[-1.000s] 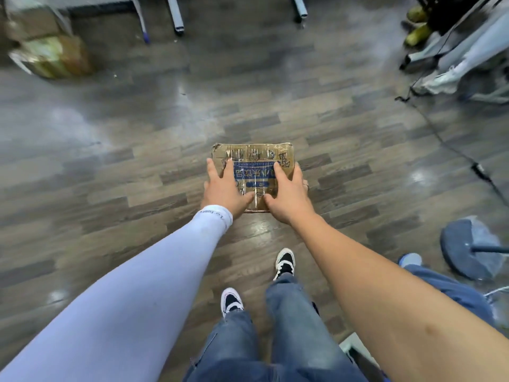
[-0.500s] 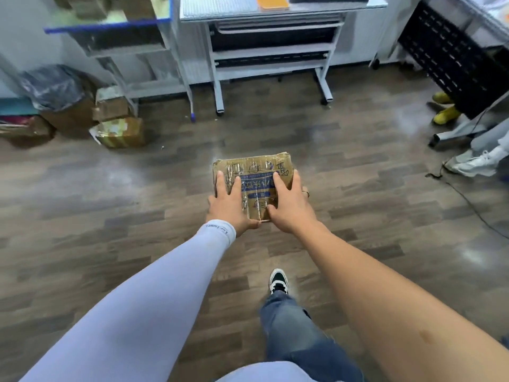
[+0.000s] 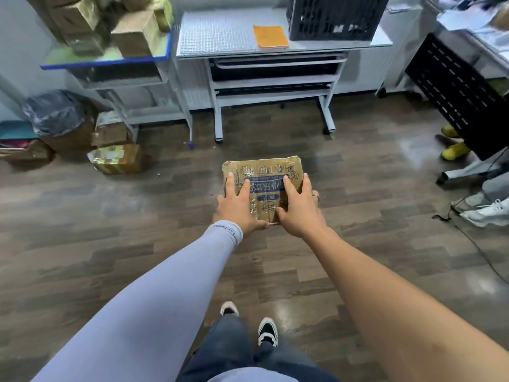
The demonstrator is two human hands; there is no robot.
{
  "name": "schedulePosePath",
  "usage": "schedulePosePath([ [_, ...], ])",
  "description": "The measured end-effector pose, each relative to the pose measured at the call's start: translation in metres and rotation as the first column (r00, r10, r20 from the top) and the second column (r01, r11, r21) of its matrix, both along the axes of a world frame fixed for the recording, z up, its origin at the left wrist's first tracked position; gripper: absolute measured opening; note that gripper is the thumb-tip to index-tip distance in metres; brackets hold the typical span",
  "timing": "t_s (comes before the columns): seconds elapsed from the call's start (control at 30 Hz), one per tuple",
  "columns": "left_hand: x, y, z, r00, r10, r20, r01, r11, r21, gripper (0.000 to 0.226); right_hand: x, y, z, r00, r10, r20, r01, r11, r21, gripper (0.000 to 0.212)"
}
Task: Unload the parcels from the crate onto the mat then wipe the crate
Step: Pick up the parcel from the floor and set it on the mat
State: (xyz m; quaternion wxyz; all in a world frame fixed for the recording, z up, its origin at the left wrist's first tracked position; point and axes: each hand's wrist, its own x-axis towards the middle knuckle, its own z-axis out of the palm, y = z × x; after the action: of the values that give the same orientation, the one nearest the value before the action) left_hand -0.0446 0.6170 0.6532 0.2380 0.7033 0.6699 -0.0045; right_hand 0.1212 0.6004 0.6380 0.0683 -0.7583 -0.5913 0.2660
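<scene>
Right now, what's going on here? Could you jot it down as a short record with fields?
held item: cardboard parcel, taped, blue label on top
left hand: grips the parcel's left side, fingers over the top
right hand: grips the right side
ahead: table with textured mat
on the table: orange cloth, black crate to its right
left shelf: stacked boxes
floor: wood-look planks

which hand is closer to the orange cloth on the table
Right. The right hand grips the parcel on its right side, almost straight below the orange cloth; the left hand grips the parcel's left side, slightly further left.
</scene>
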Motion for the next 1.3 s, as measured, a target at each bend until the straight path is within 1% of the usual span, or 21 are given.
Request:
schedulePosePath([
  [0.13, 0.011, 0.054, -0.001, 1.0, -0.025, 0.015, 0.025, 1.0, 0.004, 0.124, 0.011, 0.05, -0.005, 1.0, -0.018, -0.005, 0.018, 1.0, 0.016, 0.08],
  [0.27, 0.018, 0.126, -0.008, 0.999, -0.047, 0.027, 0.047, 0.999, 0.028, 0.123, 0.016, 0.116, -0.01, 0.999, -0.034, 0.039, 0.032, 0.999, 0.041, 0.077],
  [0.43, 0.014, 0.233, -0.017, 0.997, -0.045, 0.066, 0.043, 0.999, 0.021, 0.122, 0.013, 0.218, -0.01, 0.997, -0.041, 0.064, 0.04, 0.999, 0.009, 0.078],
  [0.57, 0.006, 0.323, -0.014, 0.995, -0.06, 0.078, 0.058, 0.998, 0.024, 0.119, 0.006, 0.305, -0.003, 0.995, -0.043, 0.089, 0.043, 0.999, 0.0, 0.079],
  [0.67, -0.002, 0.379, -0.009, 0.995, -0.059, 0.082, 0.057, 0.998, 0.031, 0.121, -0.001, 0.363, 0.004, 0.994, -0.038, 0.102, 0.039, 0.999, 0.001, 0.078],
  [1.0, -0.008, 0.513, 0.012, 0.996, -0.059, 0.06, 0.055, 0.996, 0.076, 0.124, -0.007, 0.499, 0.023, 0.992, -0.016, 0.122, 0.009, 0.998, 0.055, 0.078],
  [1.1, -0.002, 0.553, 0.019, 0.997, -0.058, 0.048, 0.053, 0.995, 0.089, 0.124, 0.0, 0.539, 0.029, 0.994, -0.002, 0.105, -0.006, 0.997, 0.076, 0.077],
  [1.3, 0.016, 0.642, 0.027, 1.0, -0.007, 0.011, 0.006, 0.992, 0.122, 0.123, 0.016, 0.639, 0.035, 0.996, 0.036, 0.086, -0.046, 0.992, 0.116, 0.079],
])
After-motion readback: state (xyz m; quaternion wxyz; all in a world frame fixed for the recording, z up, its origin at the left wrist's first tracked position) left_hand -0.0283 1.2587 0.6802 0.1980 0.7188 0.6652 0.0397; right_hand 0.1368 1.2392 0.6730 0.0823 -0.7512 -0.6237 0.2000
